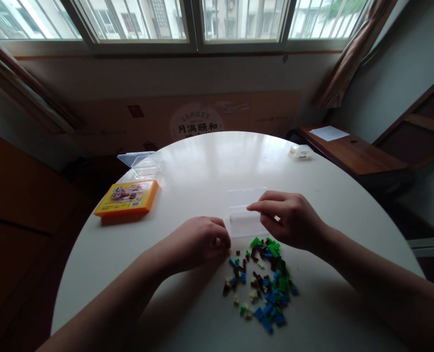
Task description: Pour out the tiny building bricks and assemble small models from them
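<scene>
My left hand [207, 242] rests at the left edge of a loose pile of small building bricks [271, 288]. Its fingers are curled together, with a bit of a small yellow brick [229, 251] showing at the tips. The pile mixes green, blue, dark brown and cream pieces. Behind it lies a clear plastic case [244, 222], opened flat, with a tiny yellowish piece at its left side. Over the case's right side hovers or rests my right hand [293, 220]; contact is unclear. Its index finger stretches out, apart from the thumb, and no piece shows between them.
An orange-yellow box [127, 198] lies at the table's left, before another clear plastic container [143, 164] with a raised lid. A small crumpled clear packet [300, 152] sits at the back right. Beyond the round white table [202, 166] stands a wooden desk [363, 156] with paper.
</scene>
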A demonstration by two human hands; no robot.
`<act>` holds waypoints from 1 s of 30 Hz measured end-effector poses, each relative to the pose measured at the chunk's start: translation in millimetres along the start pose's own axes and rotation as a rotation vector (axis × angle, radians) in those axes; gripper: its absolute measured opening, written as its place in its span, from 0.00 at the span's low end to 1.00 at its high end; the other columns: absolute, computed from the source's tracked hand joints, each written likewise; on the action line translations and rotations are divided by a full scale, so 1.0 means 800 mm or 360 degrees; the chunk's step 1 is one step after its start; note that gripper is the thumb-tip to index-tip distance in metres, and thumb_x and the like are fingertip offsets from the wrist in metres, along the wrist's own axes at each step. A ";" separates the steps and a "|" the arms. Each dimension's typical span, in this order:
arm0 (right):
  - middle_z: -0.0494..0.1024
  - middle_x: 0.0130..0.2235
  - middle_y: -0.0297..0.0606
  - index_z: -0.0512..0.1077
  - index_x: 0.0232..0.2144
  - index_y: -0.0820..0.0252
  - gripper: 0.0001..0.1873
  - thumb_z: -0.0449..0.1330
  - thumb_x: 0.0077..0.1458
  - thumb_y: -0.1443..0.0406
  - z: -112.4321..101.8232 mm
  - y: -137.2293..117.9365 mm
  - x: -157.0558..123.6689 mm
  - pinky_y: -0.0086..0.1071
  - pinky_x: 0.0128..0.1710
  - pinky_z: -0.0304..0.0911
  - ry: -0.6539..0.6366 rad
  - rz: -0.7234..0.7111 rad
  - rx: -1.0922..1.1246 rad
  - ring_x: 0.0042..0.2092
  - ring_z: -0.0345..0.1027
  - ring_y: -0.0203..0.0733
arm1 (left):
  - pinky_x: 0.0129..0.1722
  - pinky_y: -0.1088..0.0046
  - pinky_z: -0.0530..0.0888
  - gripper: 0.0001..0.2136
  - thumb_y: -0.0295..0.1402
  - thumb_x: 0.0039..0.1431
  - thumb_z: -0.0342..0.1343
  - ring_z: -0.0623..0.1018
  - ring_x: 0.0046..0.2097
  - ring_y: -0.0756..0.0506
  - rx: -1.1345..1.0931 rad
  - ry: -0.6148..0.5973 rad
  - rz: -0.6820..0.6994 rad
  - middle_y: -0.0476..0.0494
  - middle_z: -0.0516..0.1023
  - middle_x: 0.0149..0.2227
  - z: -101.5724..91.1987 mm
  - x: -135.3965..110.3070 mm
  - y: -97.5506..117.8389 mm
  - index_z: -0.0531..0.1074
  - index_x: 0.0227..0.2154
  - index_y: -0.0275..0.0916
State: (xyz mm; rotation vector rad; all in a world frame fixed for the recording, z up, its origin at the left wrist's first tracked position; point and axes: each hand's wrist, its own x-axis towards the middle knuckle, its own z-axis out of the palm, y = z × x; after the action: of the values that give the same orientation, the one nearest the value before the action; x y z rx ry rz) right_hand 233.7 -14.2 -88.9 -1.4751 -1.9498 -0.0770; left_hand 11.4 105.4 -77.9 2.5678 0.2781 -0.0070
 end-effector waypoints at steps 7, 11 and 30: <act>0.80 0.39 0.36 0.79 0.40 0.58 0.15 0.55 0.54 0.72 -0.001 0.000 0.000 0.29 0.33 0.66 -0.0027 -0.0012 0.0010 0.34 0.72 0.35 | 0.30 0.76 0.68 0.05 0.25 0.52 0.59 0.74 0.31 0.50 0.0095 0.0068 -0.0139 0.49 0.78 0.33 -0.001 0.003 -0.003 0.77 0.28 0.41; 0.80 0.38 0.36 0.79 0.40 0.58 0.15 0.55 0.54 0.72 -0.002 -0.001 0.000 0.29 0.32 0.66 -0.0037 -0.0037 0.0014 0.33 0.71 0.34 | 0.31 0.76 0.69 0.05 0.26 0.52 0.59 0.75 0.31 0.50 0.0068 0.0116 -0.0110 0.49 0.78 0.33 0.001 0.003 -0.006 0.78 0.30 0.42; 0.77 0.40 0.37 0.77 0.44 0.54 0.11 0.60 0.59 0.67 0.009 -0.023 0.000 0.30 0.36 0.69 -0.0100 -0.0102 0.0474 0.37 0.72 0.35 | 0.31 0.76 0.74 0.03 0.30 0.58 0.58 0.76 0.32 0.51 -0.0227 0.0605 0.0118 0.45 0.77 0.35 0.007 0.004 0.008 0.77 0.33 0.39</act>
State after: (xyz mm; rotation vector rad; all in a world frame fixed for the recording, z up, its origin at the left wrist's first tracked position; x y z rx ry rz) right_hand 214.1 -17.5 -88.0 -1.2331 -1.9605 0.2250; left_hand 15.8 97.9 -79.8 2.4209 0.3115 0.5136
